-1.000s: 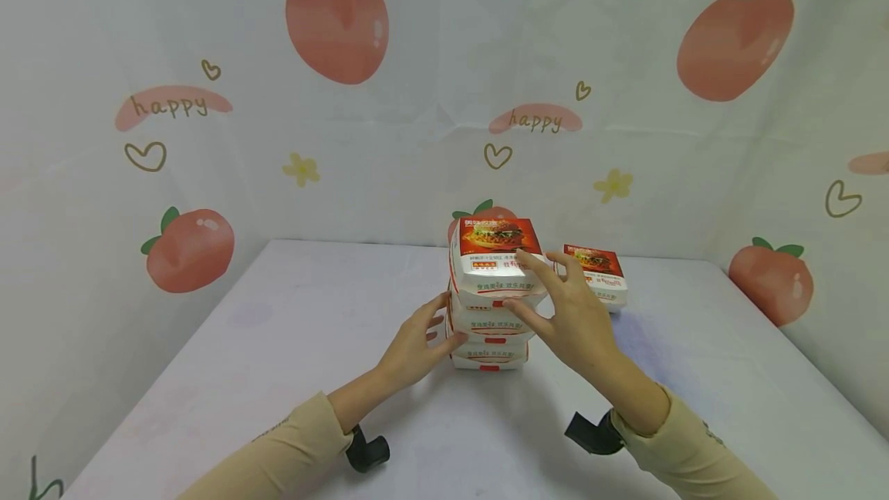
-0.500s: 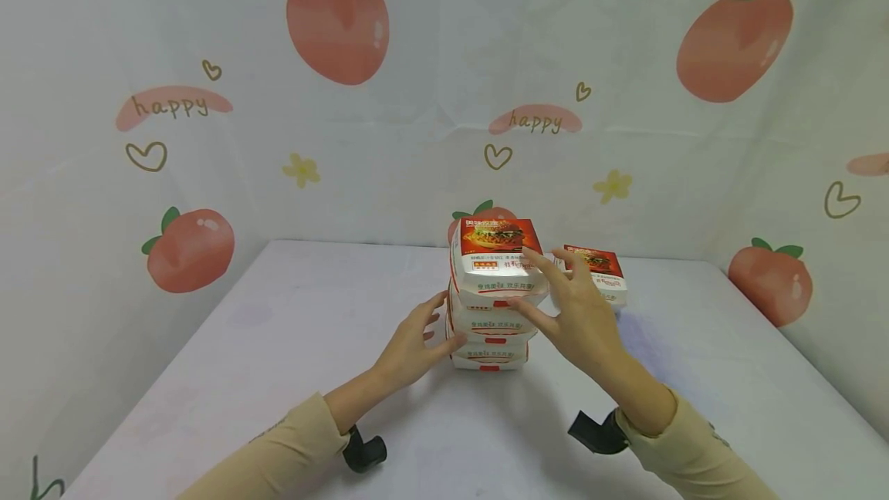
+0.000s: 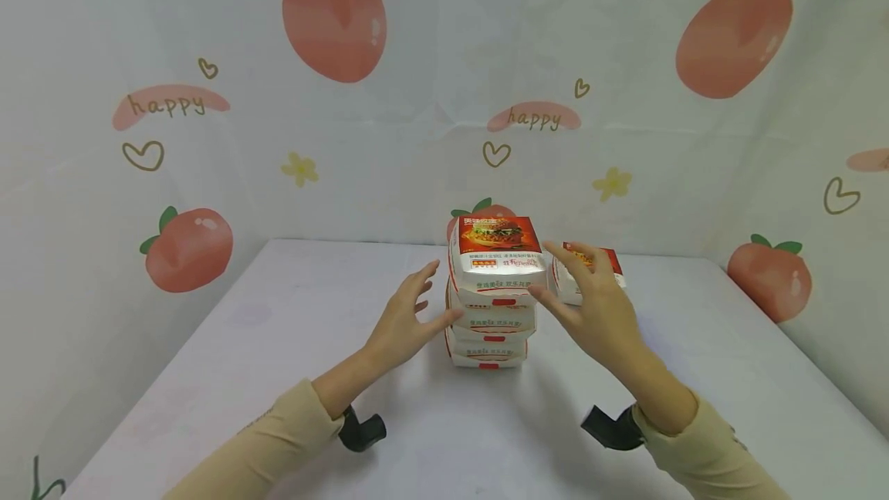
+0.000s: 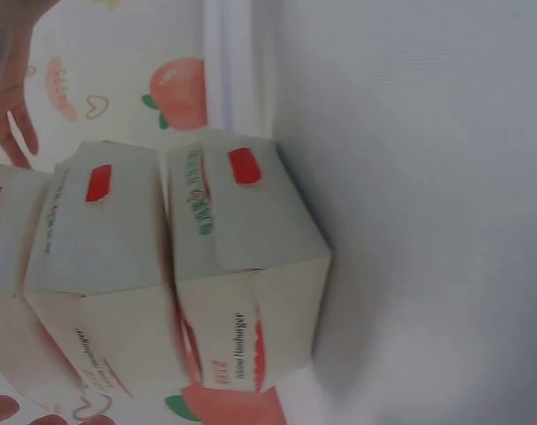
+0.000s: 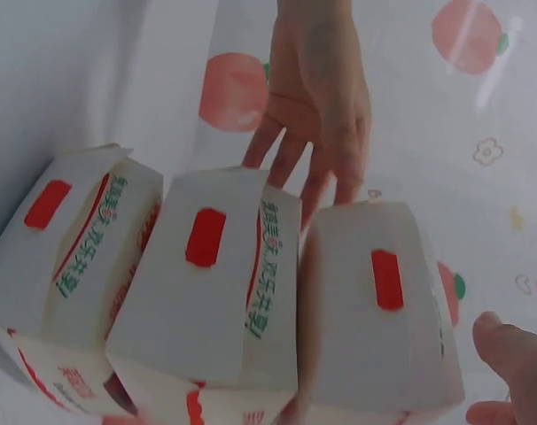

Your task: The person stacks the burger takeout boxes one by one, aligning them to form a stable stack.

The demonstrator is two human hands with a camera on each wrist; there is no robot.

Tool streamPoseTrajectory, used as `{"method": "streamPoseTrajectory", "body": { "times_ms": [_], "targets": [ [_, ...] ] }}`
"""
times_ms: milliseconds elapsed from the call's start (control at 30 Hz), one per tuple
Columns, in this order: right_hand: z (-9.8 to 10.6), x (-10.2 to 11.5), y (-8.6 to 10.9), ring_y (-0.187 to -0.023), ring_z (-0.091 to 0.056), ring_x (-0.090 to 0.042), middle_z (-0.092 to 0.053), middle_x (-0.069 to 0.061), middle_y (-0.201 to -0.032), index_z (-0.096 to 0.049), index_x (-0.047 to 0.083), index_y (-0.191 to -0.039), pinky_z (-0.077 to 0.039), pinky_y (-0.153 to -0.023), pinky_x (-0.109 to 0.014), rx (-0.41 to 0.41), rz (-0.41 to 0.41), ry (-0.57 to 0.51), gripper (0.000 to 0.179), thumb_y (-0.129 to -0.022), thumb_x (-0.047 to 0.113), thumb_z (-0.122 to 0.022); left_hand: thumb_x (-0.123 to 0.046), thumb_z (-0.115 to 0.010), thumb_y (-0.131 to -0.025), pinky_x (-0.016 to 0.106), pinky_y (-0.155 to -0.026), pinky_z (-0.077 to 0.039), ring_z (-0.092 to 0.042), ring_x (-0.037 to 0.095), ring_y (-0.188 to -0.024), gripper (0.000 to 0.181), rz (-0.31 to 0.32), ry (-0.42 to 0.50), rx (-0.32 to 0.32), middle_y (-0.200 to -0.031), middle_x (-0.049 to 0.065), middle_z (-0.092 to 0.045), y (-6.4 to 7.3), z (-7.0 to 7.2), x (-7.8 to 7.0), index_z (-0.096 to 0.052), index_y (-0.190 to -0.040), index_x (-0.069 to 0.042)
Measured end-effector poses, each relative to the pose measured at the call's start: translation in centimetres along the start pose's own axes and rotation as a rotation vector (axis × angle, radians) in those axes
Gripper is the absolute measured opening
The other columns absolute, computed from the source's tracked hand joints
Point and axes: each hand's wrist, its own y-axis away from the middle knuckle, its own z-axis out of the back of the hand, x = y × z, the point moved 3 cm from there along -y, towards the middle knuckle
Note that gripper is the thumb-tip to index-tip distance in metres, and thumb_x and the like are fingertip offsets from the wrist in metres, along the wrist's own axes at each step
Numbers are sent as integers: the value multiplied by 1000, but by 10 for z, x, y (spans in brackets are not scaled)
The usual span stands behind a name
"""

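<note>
Three white hamburger boxes stand stacked on the table. The top box [image 3: 496,253] has a red lid with a burger picture; under it are the middle box [image 3: 501,322] and the bottom box [image 3: 488,352]. My left hand [image 3: 403,322] is beside the stack's left, fingers extended, thumb tip near the middle box. On the other side my right hand [image 3: 604,319] hovers by the top box, its fingers spread and relaxed. In the right wrist view, the left hand [image 5: 317,106] hangs behind the boxes, and a gap shows between the right thumb [image 5: 508,345] and the top box [image 5: 375,310].
Another hamburger box [image 3: 568,284] lies behind my right hand, which partly covers it. Black wrist mounts [image 3: 363,432] hang under both sleeves. A white cloth with peach prints [image 3: 333,25] backs the table [image 3: 312,292].
Both hands have moved away from the stack, the left to the left and slightly up, the right to the right. The stacked boxes have stayed in place.
</note>
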Motion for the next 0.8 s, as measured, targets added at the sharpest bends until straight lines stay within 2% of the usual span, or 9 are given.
{"method": "streamPoseTrajectory", "body": {
  "times_ms": [133,333,467,633,800],
  "targets": [
    [7,-8,-1,-111,-51,-42,-41,-22,-134,-47,19,-136,-51,-74,-55,4,-33,-13,53,-88,34,-64,-31,-71,-83,44,-102,-47,-41,32,-133,78,-28,2,-6,-147,9,-37,-3,3,-7,-29,-146,-15],
    [15,-27,-6,-112,-49,-48,-41,-26,-132,-46,13,-137,-44,-83,-63,-13,-75,-25,52,-91,32,-60,-33,-69,-84,46,-102,-46,-41,33,-133,78,-58,16,13,-148,8,-35,-6,1,-13,-27,-148,-17],
    [18,-46,-10,-112,-47,-47,-40,-29,-131,-43,9,-138,-42,-85,-64,-25,-127,-18,53,-93,34,-56,-34,-68,-84,47,-101,-47,-40,35,-132,78,-69,5,25,-148,9,-35,-8,-2,-16,-26,-148,-18],
    [15,-76,-13,-111,-46,-45,-35,-33,-135,-35,8,-143,-43,-83,-62,-1,-215,-7,62,-93,39,-54,-34,-67,-85,48,-101,-46,-39,33,-133,76,-69,2,22,-148,9,-35,-8,-3,-17,-27,-148,-17],
    [6,-106,-14,-120,-37,-52,-28,-37,-138,-27,4,-146,-37,-92,-69,47,-267,-3,71,-92,41,-56,-32,-66,-87,48,-100,-47,-37,29,-136,73,-80,-4,15,-147,8,-36,-8,-3,-18,-28,-147,-16]
  ]
}}
